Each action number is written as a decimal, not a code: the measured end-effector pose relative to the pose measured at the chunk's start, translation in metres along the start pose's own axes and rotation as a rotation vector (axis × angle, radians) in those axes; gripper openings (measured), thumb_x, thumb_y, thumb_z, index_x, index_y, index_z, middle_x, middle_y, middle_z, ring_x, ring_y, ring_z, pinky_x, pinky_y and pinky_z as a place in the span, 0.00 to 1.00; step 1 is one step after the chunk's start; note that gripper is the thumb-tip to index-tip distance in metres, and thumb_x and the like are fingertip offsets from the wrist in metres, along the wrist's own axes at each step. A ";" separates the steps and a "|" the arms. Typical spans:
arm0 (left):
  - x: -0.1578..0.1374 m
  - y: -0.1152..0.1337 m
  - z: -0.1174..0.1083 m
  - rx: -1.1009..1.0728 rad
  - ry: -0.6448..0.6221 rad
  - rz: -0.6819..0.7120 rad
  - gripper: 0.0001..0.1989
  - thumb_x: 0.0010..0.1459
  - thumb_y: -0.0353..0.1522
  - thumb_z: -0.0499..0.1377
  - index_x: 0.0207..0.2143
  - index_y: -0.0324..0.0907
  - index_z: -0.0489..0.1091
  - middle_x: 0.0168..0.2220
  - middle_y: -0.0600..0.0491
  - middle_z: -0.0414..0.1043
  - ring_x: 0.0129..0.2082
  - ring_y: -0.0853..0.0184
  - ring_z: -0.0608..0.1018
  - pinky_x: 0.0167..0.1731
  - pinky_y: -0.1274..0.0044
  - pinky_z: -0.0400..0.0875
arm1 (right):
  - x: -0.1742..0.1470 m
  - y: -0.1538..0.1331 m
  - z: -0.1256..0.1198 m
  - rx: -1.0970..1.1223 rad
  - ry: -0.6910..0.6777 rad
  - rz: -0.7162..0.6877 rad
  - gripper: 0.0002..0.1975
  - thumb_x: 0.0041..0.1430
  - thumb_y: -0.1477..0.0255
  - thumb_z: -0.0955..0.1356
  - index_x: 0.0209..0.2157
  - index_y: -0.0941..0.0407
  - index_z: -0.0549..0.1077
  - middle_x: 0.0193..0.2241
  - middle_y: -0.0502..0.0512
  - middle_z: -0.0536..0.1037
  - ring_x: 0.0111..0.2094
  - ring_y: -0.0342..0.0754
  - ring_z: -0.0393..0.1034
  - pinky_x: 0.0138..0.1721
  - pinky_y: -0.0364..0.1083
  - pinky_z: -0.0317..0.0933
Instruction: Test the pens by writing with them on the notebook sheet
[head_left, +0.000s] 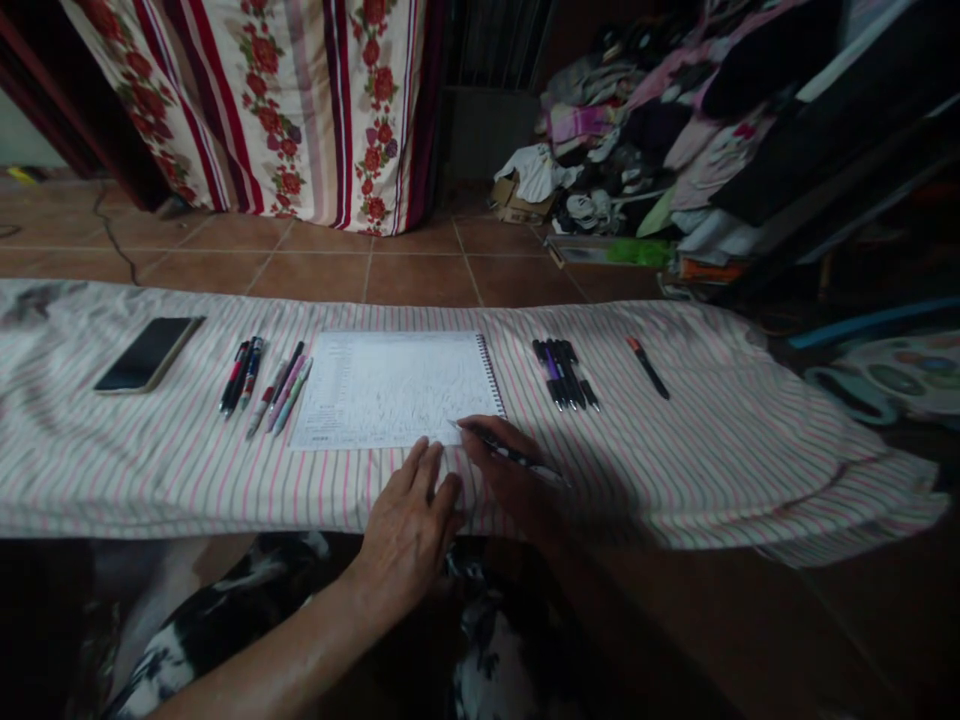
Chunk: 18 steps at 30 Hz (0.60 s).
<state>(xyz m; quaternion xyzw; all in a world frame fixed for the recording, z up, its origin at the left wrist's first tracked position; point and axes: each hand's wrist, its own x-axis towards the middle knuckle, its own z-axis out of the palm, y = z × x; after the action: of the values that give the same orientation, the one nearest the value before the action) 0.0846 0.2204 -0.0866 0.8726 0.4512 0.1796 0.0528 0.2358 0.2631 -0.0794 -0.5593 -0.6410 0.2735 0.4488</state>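
Note:
A spiral notebook [405,375] lies on the striped cloth, its coil along the right side and many small pen strokes across the lower half of its page. My right hand [506,455] grips a dark patterned pen [517,457], whose tip rests at the page's lower right. Flat near the notebook's bottom edge, my left hand [412,500] has its fingers stretched out, the fingertips at the paper's edge, holding nothing.
Left of the notebook lie several pens [281,390] in two groups, then a phone [148,355]. Several dark pens [562,375] and a lone orange-and-black pen [648,367] lie to the right. The striped cloth [720,440] covers the low surface. Clothes [592,120] are heaped behind.

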 end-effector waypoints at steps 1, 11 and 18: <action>0.000 0.000 0.000 -0.005 0.005 -0.001 0.13 0.58 0.31 0.50 0.45 0.37 0.64 0.56 0.39 0.57 0.60 0.52 0.52 0.51 0.59 0.62 | 0.001 0.000 0.000 0.018 0.006 0.007 0.09 0.54 0.66 0.64 0.34 0.52 0.73 0.34 0.51 0.76 0.37 0.47 0.69 0.41 0.46 0.62; 0.013 -0.004 -0.003 -0.017 0.032 -0.073 0.09 0.58 0.31 0.49 0.38 0.39 0.67 0.49 0.44 0.65 0.51 0.56 0.65 0.44 0.64 0.68 | 0.008 0.003 -0.009 0.074 0.114 0.108 0.09 0.52 0.64 0.64 0.32 0.53 0.72 0.30 0.52 0.75 0.32 0.48 0.68 0.36 0.47 0.62; 0.026 -0.004 -0.003 -0.056 0.099 -0.071 0.08 0.56 0.26 0.51 0.36 0.39 0.68 0.44 0.46 0.69 0.45 0.60 0.68 0.43 0.67 0.70 | 0.027 0.022 -0.019 0.227 0.270 0.206 0.10 0.51 0.64 0.64 0.31 0.55 0.70 0.18 0.46 0.67 0.20 0.41 0.61 0.20 0.41 0.56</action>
<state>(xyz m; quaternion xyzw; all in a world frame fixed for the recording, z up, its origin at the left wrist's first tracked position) 0.0943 0.2430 -0.0781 0.8443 0.4786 0.2330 0.0611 0.2637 0.2907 -0.0825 -0.5994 -0.4795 0.3110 0.5603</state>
